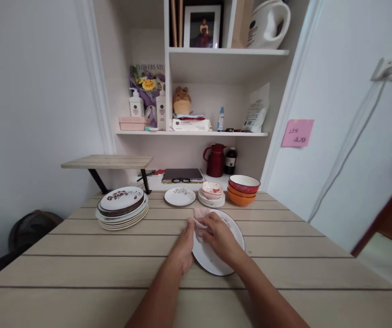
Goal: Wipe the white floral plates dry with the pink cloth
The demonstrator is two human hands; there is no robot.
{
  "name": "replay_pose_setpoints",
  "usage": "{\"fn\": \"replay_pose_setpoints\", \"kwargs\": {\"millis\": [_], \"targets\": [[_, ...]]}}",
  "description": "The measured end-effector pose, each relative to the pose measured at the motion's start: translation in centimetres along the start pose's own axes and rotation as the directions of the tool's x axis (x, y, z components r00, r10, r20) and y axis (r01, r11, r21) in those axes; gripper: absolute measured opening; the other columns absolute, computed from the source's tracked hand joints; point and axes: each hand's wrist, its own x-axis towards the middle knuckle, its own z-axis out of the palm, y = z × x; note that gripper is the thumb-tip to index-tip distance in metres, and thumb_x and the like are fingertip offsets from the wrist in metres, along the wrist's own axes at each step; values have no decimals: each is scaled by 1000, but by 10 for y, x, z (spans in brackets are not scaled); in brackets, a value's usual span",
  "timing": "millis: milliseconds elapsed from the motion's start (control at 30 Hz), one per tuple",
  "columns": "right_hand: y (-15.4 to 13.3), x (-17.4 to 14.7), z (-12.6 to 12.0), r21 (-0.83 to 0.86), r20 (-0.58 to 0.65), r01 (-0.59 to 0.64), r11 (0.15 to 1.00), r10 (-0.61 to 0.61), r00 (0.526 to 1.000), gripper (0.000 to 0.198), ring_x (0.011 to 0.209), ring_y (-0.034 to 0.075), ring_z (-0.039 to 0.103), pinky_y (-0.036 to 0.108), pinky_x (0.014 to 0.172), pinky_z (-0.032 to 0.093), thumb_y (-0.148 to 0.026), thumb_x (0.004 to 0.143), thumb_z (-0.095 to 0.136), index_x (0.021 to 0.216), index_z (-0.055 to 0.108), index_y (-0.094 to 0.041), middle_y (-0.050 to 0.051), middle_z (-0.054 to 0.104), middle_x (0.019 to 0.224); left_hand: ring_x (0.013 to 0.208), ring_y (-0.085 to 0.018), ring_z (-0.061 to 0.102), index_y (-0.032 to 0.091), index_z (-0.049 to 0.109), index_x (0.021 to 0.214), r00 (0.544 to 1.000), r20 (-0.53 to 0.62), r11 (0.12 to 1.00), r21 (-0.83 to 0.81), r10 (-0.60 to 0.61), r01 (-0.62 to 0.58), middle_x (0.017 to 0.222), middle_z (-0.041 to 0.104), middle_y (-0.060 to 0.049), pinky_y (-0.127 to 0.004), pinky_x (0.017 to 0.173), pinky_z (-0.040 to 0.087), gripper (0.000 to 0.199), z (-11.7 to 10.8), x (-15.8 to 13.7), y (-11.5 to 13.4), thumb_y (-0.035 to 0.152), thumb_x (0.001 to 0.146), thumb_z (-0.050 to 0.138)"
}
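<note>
A white plate (212,262) with a dark rim lies on the slatted wooden table in front of me. My left hand (183,247) grips its left edge, with the thumb up by the rim. A pale pink cloth (201,213) is bunched under the closed fingers of my right hand (221,238), pressed on the plate's upper left part. Some of the cloth hangs over the plate's far edge. My right hand covers much of the plate's middle.
Plates are stacked (122,207) at the left by a small raised shelf (107,161). Farther back are a flowered plate (180,197), small dishes (212,195) and stacked bowls (243,191). Behind them stand a red jug (215,161) and eyeglasses (181,180) on a laptop-like slab.
</note>
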Motion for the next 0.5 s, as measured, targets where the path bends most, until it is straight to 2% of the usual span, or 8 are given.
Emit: {"fn": "replay_pose_setpoints", "kwargs": {"millis": [200, 333, 500], "targets": [[15, 0, -12, -91, -73, -143, 986, 136, 988, 30, 92, 20, 58, 29, 75, 42, -22, 80, 57, 108, 66, -27, 5, 59, 105, 102, -28, 66, 14, 57, 126, 1000, 3, 1000, -8, 4, -4, 111, 70, -16, -39, 91, 50, 61, 0, 0, 2, 58, 84, 53], [28, -10, -27, -200, -108, -258, 945, 241, 965, 31, 88, 20, 60, 28, 70, 39, -27, 81, 55, 110, 65, -27, 6, 59, 110, 110, -30, 62, 16, 53, 131, 1000, -12, 999, -36, 6, -7, 118, 67, -16, -44, 98, 46, 65, -2, -1, 2, 59, 83, 53], [39, -20, -41, -318, 15, -324, 891, 346, 938, 28, 80, 19, 59, 27, 62, 34, -20, 72, 58, 98, 66, -26, 5, 62, 102, 116, -31, 59, 18, 50, 134, 998, -56, 996, -88, -37, 32, 124, 64, -16, -47, 103, 42, 66, -3, 1, 2, 61, 84, 47]]}}
